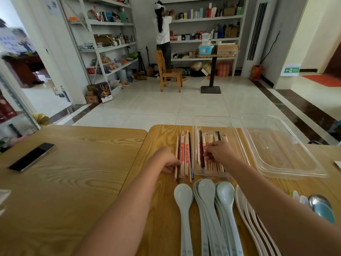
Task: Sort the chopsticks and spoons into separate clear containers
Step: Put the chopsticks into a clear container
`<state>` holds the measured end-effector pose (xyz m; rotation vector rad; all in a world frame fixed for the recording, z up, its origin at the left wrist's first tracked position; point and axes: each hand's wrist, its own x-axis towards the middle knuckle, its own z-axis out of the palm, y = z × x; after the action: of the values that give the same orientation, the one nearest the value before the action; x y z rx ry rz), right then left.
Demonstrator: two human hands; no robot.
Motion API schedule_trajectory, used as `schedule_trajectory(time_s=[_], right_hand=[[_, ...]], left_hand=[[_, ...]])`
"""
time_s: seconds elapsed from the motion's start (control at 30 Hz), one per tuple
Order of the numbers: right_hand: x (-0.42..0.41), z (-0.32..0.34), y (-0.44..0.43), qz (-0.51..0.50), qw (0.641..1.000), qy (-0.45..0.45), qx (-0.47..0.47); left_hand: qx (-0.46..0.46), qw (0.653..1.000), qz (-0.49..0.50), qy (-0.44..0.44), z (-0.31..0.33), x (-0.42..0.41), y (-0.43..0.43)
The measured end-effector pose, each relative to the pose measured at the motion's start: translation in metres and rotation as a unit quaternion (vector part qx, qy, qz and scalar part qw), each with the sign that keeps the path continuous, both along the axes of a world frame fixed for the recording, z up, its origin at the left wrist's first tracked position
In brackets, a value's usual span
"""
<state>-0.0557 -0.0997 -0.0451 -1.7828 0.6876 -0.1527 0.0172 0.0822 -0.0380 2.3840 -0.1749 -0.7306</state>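
The right hand covers the middle of the chopsticks in the clear container, and its fingers are curled so that any grip cannot be judged. The left hand hides its own fingertips behind the loose chopsticks on the bench. The pale spoons run off the bottom edge (handles cut short). The right forearm covers part of the white spoons. Print on the chopstick wrappers is too small to read.
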Motion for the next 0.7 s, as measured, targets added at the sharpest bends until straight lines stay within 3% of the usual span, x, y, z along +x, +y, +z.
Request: schedule_trajectory(time_s=[0.13, 0.37, 0.7], right_hand=[[0.0, -0.001, 0.002, 0.006, 1.0, -0.013, -0.018], [0.004, -0.007, 0.002, 0.037, 0.997, -0.019, -0.071], [0.003, -0.006, 0.004, 0.039, 0.991, -0.061, -0.116]], left_hand=[[-0.013, 0.999, -0.001, 0.03, 0.003, 0.0, 0.002], [0.035, 0.996, -0.063, -0.055, -0.001, 0.001, -0.005], [-0.079, 0.997, -0.006, -0.006, -0.014, 0.018, 0.014]])
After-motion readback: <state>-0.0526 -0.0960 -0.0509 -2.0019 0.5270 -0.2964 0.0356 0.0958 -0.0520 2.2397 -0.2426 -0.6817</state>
